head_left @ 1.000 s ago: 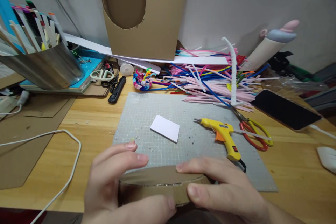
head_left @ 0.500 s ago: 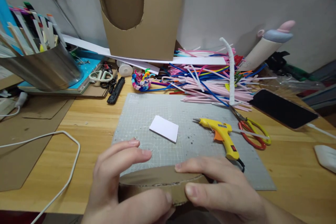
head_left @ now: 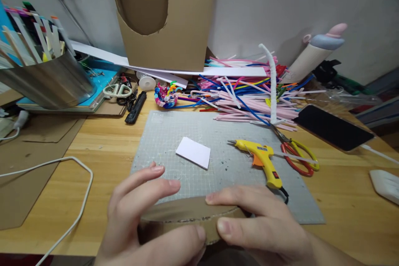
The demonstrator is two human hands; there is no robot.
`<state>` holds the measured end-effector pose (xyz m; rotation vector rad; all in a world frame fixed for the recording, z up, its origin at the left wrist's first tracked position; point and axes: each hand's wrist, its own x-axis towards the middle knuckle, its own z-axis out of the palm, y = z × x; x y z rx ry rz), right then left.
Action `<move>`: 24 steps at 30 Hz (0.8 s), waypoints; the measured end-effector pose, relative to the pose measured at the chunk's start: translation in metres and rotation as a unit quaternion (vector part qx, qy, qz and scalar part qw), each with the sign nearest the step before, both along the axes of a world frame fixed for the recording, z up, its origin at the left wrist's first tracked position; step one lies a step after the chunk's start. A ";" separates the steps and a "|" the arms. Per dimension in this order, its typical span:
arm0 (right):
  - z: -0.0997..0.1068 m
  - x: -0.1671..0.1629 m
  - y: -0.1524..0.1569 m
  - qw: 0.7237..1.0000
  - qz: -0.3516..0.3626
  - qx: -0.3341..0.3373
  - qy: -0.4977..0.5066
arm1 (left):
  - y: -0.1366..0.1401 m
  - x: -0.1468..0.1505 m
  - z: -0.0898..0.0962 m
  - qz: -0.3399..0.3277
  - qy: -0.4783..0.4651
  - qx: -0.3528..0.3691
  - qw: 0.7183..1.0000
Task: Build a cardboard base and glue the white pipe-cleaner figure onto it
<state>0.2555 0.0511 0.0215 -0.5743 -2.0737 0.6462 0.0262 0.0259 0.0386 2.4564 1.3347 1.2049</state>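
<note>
Lower centre of frame, left hand (head_left: 134, 220): thumb along near side of a curved cardboard piece (head_left: 187, 207), two fingers lifted, holding it loosely. Right hand (head_left: 264, 216): grip narrow, pinching its right end. Probably pressing the edge joint; calls for steady pressure. Wooden tabletop (head_left: 104, 139): steel cup (head_left: 50, 81) upper left, grey mat (head_left: 168, 126) centre, yellow glue gun (head_left: 258, 156) right of centre. Pale wall (head_left: 264, 4) behind.

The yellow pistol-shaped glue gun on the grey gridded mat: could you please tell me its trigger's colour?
Its trigger is orange, showing best in the head view.
</note>
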 end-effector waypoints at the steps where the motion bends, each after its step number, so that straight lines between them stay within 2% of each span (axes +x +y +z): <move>1: -0.001 0.000 0.000 1.000 0.001 0.000 0.001 | -0.001 0.001 0.000 -0.010 -0.003 -0.009 1.000; 5: -0.003 -0.003 0.000 1.000 -0.006 0.006 0.007 | -0.002 0.006 0.001 0.011 -0.075 -0.065 0.995; 8: -0.003 -0.003 0.000 1.000 -0.014 0.016 0.004 | -0.002 0.006 0.003 0.027 -0.063 -0.100 0.993; 11: -0.003 -0.001 -0.001 1.000 -0.013 0.015 -0.009 | 0.000 0.003 0.004 0.009 -0.037 -0.098 0.995; 24: 0.000 -0.001 0.001 1.000 -0.005 0.014 -0.016 | 0.001 0.005 0.006 0.003 -0.059 -0.097 0.994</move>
